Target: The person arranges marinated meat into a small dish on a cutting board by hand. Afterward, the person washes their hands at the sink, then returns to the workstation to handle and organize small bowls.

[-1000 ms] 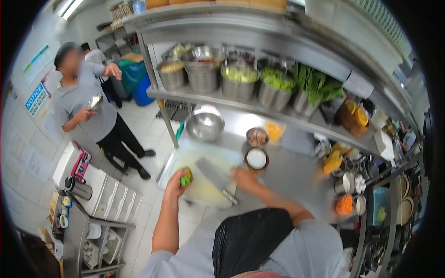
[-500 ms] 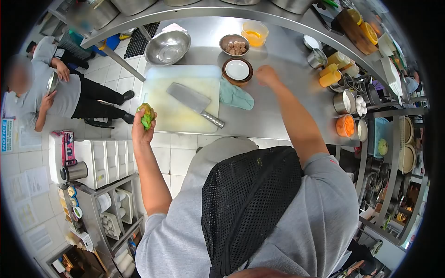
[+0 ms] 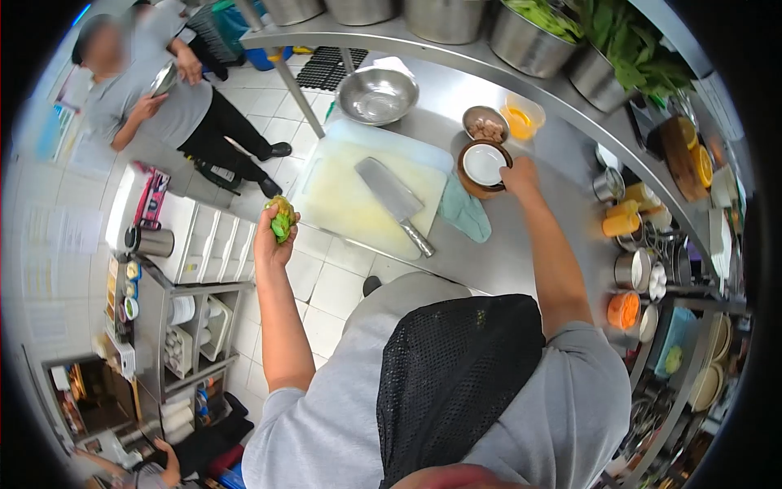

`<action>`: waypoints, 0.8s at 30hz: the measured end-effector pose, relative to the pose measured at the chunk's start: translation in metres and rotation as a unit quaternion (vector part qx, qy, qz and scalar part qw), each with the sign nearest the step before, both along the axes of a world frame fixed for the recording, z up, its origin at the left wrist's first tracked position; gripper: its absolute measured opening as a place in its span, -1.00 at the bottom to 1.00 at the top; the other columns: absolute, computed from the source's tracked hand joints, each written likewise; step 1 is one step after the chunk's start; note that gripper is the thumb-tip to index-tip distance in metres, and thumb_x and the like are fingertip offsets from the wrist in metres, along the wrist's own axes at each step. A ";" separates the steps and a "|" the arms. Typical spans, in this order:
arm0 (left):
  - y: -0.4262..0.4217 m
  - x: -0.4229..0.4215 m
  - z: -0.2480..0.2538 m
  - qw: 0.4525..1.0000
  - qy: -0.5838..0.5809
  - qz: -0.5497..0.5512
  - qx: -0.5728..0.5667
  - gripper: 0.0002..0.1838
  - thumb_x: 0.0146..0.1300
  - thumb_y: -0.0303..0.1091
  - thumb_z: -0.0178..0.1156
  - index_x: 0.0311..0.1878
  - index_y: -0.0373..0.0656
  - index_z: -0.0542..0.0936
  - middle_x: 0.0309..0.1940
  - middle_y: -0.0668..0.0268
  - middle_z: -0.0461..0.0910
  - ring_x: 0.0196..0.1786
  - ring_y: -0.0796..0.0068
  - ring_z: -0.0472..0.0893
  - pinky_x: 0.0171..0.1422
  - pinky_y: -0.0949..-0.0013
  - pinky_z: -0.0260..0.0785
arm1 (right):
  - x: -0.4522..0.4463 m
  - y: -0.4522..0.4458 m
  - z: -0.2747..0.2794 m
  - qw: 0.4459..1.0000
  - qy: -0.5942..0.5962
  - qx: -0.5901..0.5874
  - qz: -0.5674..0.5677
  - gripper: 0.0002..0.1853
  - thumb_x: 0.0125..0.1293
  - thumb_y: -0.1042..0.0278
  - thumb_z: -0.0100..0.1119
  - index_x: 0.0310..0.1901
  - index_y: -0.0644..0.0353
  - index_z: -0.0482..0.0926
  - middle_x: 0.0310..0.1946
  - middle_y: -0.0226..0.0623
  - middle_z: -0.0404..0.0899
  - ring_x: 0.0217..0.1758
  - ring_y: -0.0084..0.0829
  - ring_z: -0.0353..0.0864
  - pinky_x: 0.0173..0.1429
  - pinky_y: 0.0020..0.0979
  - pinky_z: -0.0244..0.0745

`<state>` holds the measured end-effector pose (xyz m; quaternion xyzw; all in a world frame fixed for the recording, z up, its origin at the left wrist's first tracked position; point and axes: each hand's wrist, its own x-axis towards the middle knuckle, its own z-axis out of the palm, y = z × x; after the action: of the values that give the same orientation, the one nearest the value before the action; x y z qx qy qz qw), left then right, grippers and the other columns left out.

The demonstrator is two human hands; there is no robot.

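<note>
My left hand is closed around a piece of green leafy vegetable with a yellow-brown end, held off the table's left front side. My right hand reaches over the steel table, its fingers closed at the right rim of a small white bowl. That bowl sits inside a brown round dish; the fingertips are partly hidden. A cleaver lies on the white cutting board, its handle toward me. Beside the board is a green folded cloth.
Behind the brown dish stand a steel bowl of brownish meat pieces and a tub of orange liquid. A large steel bowl stands at the back left. An overhead shelf carries steel pots. Another person stands at left holding a metal bowl.
My right hand has moved from beside the brown dish onto the white bowl's rim. The left hand keeps hold of the vegetable. The whole view has shifted and tilted.
</note>
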<state>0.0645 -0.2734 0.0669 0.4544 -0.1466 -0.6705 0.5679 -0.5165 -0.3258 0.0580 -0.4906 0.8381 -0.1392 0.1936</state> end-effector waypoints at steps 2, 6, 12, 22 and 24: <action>-0.001 0.006 0.006 1.000 0.000 0.020 0.004 -0.64 0.35 -0.13 0.32 0.12 -0.08 0.59 -0.12 0.26 0.69 -0.11 0.22 0.73 -0.25 0.43 0.56 | 0.034 -0.007 0.013 0.997 -0.017 -0.020 0.067 -0.65 0.20 0.29 0.32 -0.18 0.51 0.72 -0.29 0.21 0.74 -0.26 0.02 0.81 -0.14 -0.08 0.70; -0.015 -0.005 0.011 0.999 0.013 0.025 -0.025 -0.65 0.35 -0.14 0.34 0.08 -0.13 0.60 -0.12 0.22 0.70 -0.13 0.18 0.74 -0.29 0.40 0.59 | 0.135 -0.023 0.014 0.971 -0.099 0.005 0.217 -0.70 0.15 0.32 0.30 -0.27 0.47 0.74 -0.35 0.22 0.73 -0.29 0.08 0.80 -0.08 -0.04 0.71; -0.047 -0.047 -0.010 0.994 0.035 -0.105 -0.016 -0.68 0.48 -0.06 0.18 0.09 -0.07 0.62 -0.09 0.24 0.72 0.02 0.16 0.75 -0.04 0.19 0.63 | 0.260 -0.021 -0.022 0.945 -0.085 0.014 0.316 -0.66 0.19 0.35 0.30 -0.12 0.48 0.73 -0.13 0.30 0.72 0.01 0.15 0.76 0.15 -0.03 0.66; -0.055 -0.087 -0.020 0.985 -0.091 -0.120 -0.083 -0.64 0.50 -0.33 0.25 0.28 -0.17 0.51 -0.02 0.28 0.66 -0.04 0.40 0.68 0.08 0.24 0.60 | 0.283 -0.027 0.042 0.886 -0.312 0.014 0.342 -0.52 0.54 0.13 0.16 0.28 0.35 0.53 -0.16 -0.04 0.74 -0.24 -0.30 0.77 -0.16 -0.27 0.72; -0.057 -0.093 -0.024 0.980 -0.110 -0.130 -0.105 -0.57 0.51 -0.33 0.26 0.36 -0.18 0.45 0.05 0.27 0.65 0.06 0.39 0.67 0.18 0.27 0.57 | 0.288 -0.036 0.025 0.848 -0.402 0.030 0.345 -0.51 0.52 0.14 0.20 0.30 0.34 0.51 -0.19 -0.11 0.71 -0.26 -0.38 0.75 -0.19 -0.32 0.70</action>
<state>-0.0287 -0.3305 0.0433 0.4404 -0.3358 -0.6650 0.5011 -0.2286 -0.3619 0.0829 -0.6432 0.4678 -0.2234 0.5635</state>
